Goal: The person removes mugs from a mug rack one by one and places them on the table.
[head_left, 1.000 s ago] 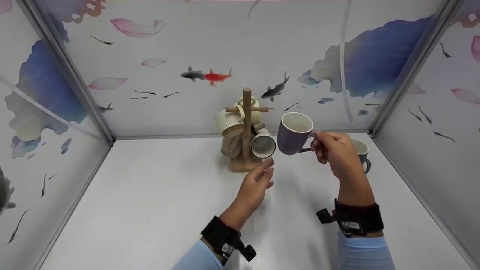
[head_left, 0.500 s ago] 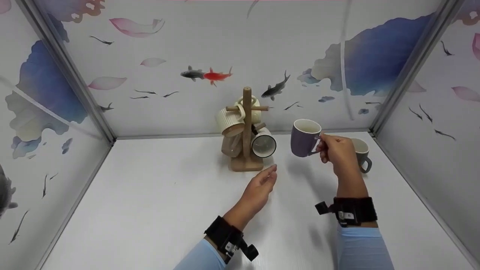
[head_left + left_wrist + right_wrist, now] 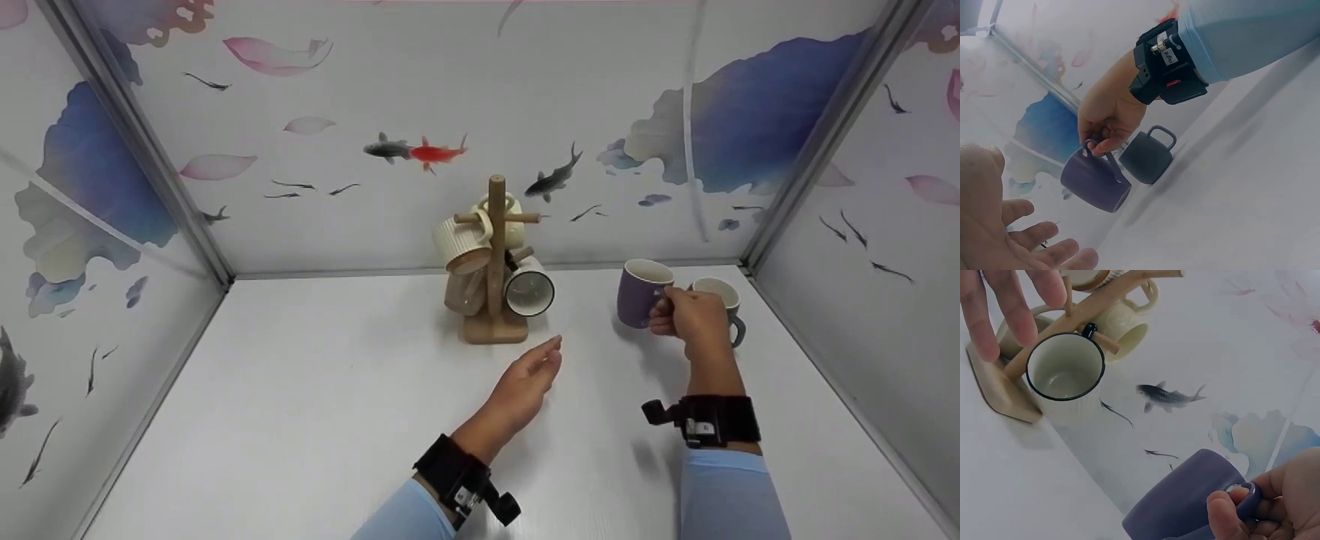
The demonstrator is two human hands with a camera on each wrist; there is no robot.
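Observation:
My right hand [image 3: 697, 319] pinches the handle of a purple mug [image 3: 637, 296] with a pale inside, held upright at or just over the table; whether its base touches cannot be told. Beside it stands a grey mug [image 3: 1147, 157], partly hidden behind that hand in the head view. My left hand [image 3: 521, 390] is held above the table with fingers extended, holding nothing, in front of a wooden mug tree [image 3: 496, 255]. On its pegs hang a ribbed cream mug [image 3: 459, 241], a white mug with a dark rim [image 3: 1067, 368], a pale yellow mug [image 3: 1123, 326] and a brownish glass-like mug [image 3: 465, 291].
A white table [image 3: 300, 420] is enclosed by printed panels, with the back wall [image 3: 360, 225] close behind the mug tree. A metal corner post [image 3: 795, 165] rises at the back right, beyond the grey mug.
My right hand has carried the purple mug rightward and down, away from the mug tree to beside the grey mug. My left hand has drawn back slightly from the tree.

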